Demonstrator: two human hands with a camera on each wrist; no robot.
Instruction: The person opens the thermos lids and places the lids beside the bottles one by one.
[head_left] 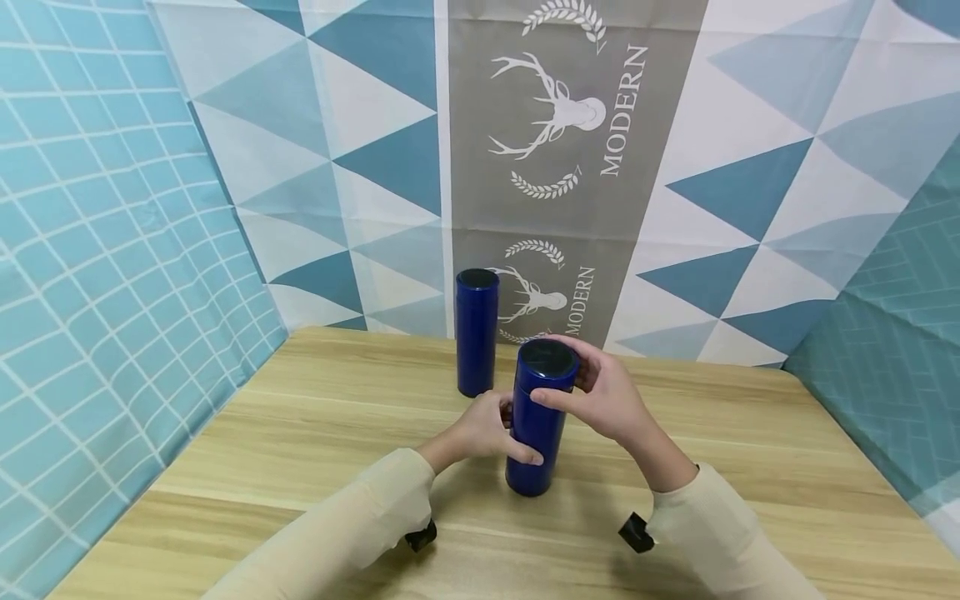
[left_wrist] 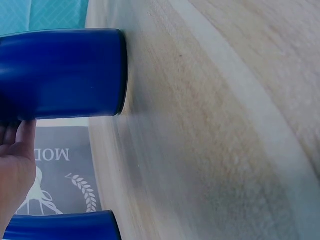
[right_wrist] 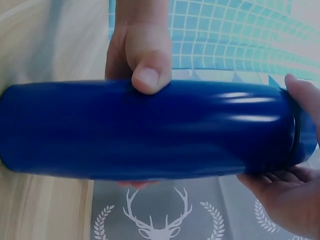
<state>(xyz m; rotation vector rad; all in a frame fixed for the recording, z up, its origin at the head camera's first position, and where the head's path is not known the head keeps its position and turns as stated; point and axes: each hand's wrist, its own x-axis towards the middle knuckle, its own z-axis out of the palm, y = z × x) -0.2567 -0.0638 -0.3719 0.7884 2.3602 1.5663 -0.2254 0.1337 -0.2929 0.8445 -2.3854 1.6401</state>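
Observation:
A blue cylindrical vacuum flask [head_left: 534,437] with a dark glossy top stands on the wooden table, close in front of me. My left hand [head_left: 480,427] grips its body around the middle, thumb across the near side. At the upper end, my right hand [head_left: 609,398] holds the lid [right_wrist: 306,145], with the thumb on one side and the fingers on the other. A thin dark seam between lid and body shows in the right wrist view. Behind and to the left stands a second blue flask [head_left: 477,342], which neither hand touches.
The wooden table [head_left: 337,417] ends at the back against a patterned cloth [head_left: 375,167] with triangles and deer heads. A blue tiled-pattern sheet [head_left: 97,250] borders the left side, and a teal sheet [head_left: 900,333] the right. Each sleeve has a black device at the wrist.

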